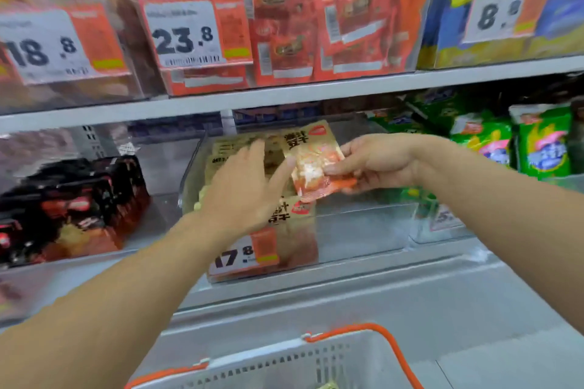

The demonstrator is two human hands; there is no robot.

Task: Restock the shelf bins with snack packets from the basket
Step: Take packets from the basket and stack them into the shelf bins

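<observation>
A clear shelf bin (363,227) on the lower shelf holds several tan and gold snack packets (294,215). My right hand (373,164) pinches one gold and orange snack packet (311,161) over the bin's middle. My left hand (243,193) lies with straight fingers on the packets in the bin's left half, its thumb touching the held packet. The white basket (284,363) with orange handles shows at the bottom edge, its inside mostly out of view.
A price tag reading 17.8 (243,254) hangs on the bin's front. Black and red packets (72,208) fill the bin to the left, green packets (512,142) the bin to the right. The upper shelf (284,95) carries red packets (316,19) behind tags.
</observation>
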